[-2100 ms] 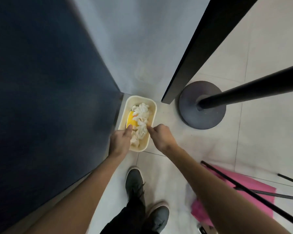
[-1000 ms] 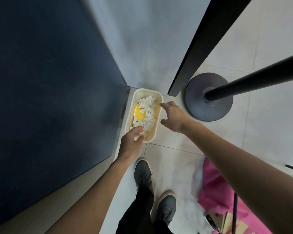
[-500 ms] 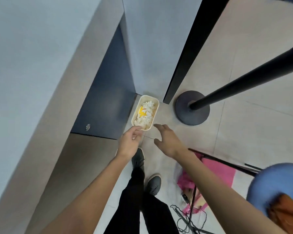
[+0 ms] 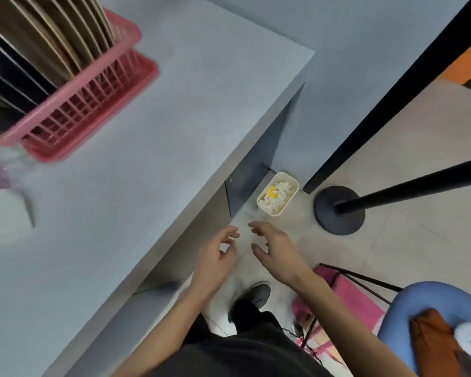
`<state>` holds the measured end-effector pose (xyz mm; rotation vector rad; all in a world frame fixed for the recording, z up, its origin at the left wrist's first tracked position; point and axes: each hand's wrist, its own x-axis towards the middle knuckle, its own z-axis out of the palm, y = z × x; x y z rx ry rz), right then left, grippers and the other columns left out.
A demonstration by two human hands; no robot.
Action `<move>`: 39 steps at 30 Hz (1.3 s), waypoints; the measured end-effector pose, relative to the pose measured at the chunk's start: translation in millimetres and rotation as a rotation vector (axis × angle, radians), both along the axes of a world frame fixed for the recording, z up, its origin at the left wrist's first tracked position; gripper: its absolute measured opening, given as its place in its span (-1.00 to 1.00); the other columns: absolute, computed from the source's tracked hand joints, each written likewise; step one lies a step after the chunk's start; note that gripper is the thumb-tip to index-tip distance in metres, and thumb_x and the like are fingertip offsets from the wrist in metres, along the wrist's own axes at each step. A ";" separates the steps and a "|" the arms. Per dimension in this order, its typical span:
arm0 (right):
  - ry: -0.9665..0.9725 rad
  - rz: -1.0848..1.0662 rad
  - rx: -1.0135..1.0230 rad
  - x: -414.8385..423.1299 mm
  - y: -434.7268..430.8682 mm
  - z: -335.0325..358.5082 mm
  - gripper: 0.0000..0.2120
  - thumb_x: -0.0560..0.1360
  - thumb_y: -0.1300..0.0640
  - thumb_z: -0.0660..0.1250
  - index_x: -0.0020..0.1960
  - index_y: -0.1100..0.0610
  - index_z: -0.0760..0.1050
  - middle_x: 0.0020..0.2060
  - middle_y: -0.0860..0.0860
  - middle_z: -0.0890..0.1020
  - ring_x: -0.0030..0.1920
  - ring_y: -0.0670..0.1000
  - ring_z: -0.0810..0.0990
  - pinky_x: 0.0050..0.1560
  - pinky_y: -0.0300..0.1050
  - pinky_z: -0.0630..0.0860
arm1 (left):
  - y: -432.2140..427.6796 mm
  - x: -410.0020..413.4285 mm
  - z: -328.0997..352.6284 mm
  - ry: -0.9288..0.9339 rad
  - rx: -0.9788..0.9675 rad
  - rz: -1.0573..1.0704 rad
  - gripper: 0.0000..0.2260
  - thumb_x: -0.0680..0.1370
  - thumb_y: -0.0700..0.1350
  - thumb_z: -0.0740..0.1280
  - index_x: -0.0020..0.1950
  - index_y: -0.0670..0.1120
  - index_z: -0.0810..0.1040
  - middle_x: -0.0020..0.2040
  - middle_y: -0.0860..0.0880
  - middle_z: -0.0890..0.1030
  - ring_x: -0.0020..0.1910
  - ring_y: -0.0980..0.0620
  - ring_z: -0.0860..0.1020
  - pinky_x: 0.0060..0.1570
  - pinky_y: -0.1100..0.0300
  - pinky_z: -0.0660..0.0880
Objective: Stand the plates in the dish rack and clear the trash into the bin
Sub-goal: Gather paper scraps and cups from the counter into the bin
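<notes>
Where we stand: at the near right corner of a grey counter (image 4: 147, 159), looking down past its edge to the tiled floor (image 4: 408, 131).
Left hand (image 4: 218, 257): ours, bare, held over the floor just off the counter edge; fingers loose and slightly curled, grasping nothing.
Right hand (image 4: 278, 251): just beside the left, palm down, fingers spread and released, nothing in them.
Bin (image 4: 291, 199): a small cream tub on the floor, beyond both hands and apart from them, tucked against the foot of the counter's dark side panel (image 4: 245, 183).
Trash (image 4: 279, 195): crumpled white paper with a yellow scrap, lying inside the bin.
Dish rack (image 4: 87, 104): pink and slatted, on the far left of the counter, blurred.
Plates (image 4: 65, 36): tan, standing on edge in the rack; dark flat pieces (image 4: 8, 74) stand upright to their left, and we cannot tell what those are.
Right of the bin: a black post (image 4: 419, 183) on a round base (image 4: 339, 210), apart from the tub.
Near side: a dark shoe (image 4: 253, 293) below the hands, and a blue seat (image 4: 433, 308) at near right.
Left edge: a white box (image 4: 3, 213) on the counter, blurred.
</notes>
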<state>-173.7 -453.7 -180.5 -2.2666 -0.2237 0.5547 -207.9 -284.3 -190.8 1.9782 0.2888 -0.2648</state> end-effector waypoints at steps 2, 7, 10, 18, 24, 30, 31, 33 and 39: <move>-0.023 0.032 0.027 -11.9 24.5 13.2 -0.61 0.54 0.18 0.30 0.36 0.06 0.42 0.18 -0.01 0.57 0.18 -0.06 0.53 0.18 -0.10 0.49 | 28.1 -18.3 13.6 -0.036 -0.008 0.051 -0.70 0.58 -0.27 0.30 0.22 0.06 0.57 0.08 0.19 0.63 0.09 0.20 0.58 0.02 0.30 0.52; -0.066 0.125 0.087 -44.4 91.1 38.5 -0.72 0.56 0.19 0.32 0.25 0.01 0.51 0.06 -0.11 0.61 0.09 -0.16 0.55 0.03 -0.26 0.52 | 102.7 -71.2 52.7 -0.138 -0.042 0.177 -0.78 0.60 -0.27 0.30 0.17 -0.03 0.60 0.04 0.14 0.65 0.03 0.16 0.59 -0.03 0.40 0.47; -0.078 0.185 0.098 -64.7 136.5 52.2 -0.75 0.56 0.17 0.32 0.18 -0.09 0.53 0.02 -0.17 0.62 0.06 -0.17 0.57 0.02 -0.24 0.53 | 154.0 -107.8 62.3 -0.137 -0.051 0.261 -0.77 0.59 -0.28 0.30 0.13 0.01 0.60 -0.03 0.13 0.67 -0.05 0.10 0.61 -0.11 0.38 0.46; -0.057 0.368 0.143 -113.5 270.6 75.7 -0.81 0.58 0.19 0.29 0.05 -0.07 0.59 -0.04 -0.26 0.62 0.02 -0.20 0.56 -0.02 -0.37 0.47 | 261.4 -192.2 71.6 -0.170 -0.147 0.495 -0.73 0.55 -0.28 0.26 0.07 0.06 0.60 -0.12 0.05 0.66 -0.18 0.03 0.62 -0.14 0.18 0.54; -0.115 0.504 0.165 -114.7 348.1 78.9 -0.76 0.55 0.25 0.30 0.02 -0.10 0.54 -0.04 -0.22 0.60 0.02 -0.19 0.56 -0.02 -0.37 0.44 | 329.2 -203.8 77.7 -0.228 -0.092 0.572 -0.64 0.52 -0.42 0.24 0.06 0.01 0.61 -0.15 0.05 0.67 -0.22 0.04 0.62 -0.15 0.25 0.53; -0.321 0.495 -0.009 -62.6 413.2 83.1 -0.62 0.51 0.17 0.35 0.33 0.11 0.45 0.27 0.01 0.42 0.27 0.04 0.42 0.18 -0.11 0.44 | 408.6 -162.2 89.5 -0.322 0.086 0.610 -0.70 0.51 -0.38 0.31 0.12 -0.05 0.59 -0.10 0.08 0.67 -0.12 0.10 0.60 -0.12 0.24 0.53; -0.331 0.480 -0.061 -52.0 424.9 83.9 -0.54 0.51 0.15 0.35 0.39 0.13 0.38 0.34 0.03 0.35 0.32 0.07 0.37 0.19 -0.07 0.44 | 424.9 -151.0 89.6 -0.331 0.141 0.606 -0.71 0.51 -0.36 0.32 0.15 -0.06 0.58 -0.05 0.07 0.66 -0.08 0.09 0.60 -0.08 0.22 0.52; -0.334 0.437 -0.152 -33.4 445.7 85.2 -0.41 0.51 0.08 0.36 0.48 0.15 0.25 0.41 0.08 0.24 0.36 0.13 0.31 0.16 0.04 0.49 | 457.0 -128.1 87.6 -0.326 0.262 0.593 -0.70 0.50 -0.29 0.37 0.22 -0.09 0.55 0.07 0.02 0.64 0.02 0.01 0.58 0.04 0.09 0.51; -0.263 0.299 -0.316 -3.4 484.1 79.5 -0.20 0.51 -0.10 0.35 0.54 0.19 0.01 0.41 0.14 0.20 0.36 0.19 0.31 0.14 0.10 0.45 | 525.1 -70.4 86.7 -0.190 0.575 0.536 -0.51 0.49 -0.08 0.45 0.40 -0.06 0.43 0.38 -0.05 0.42 0.37 -0.12 0.33 0.23 0.00 0.35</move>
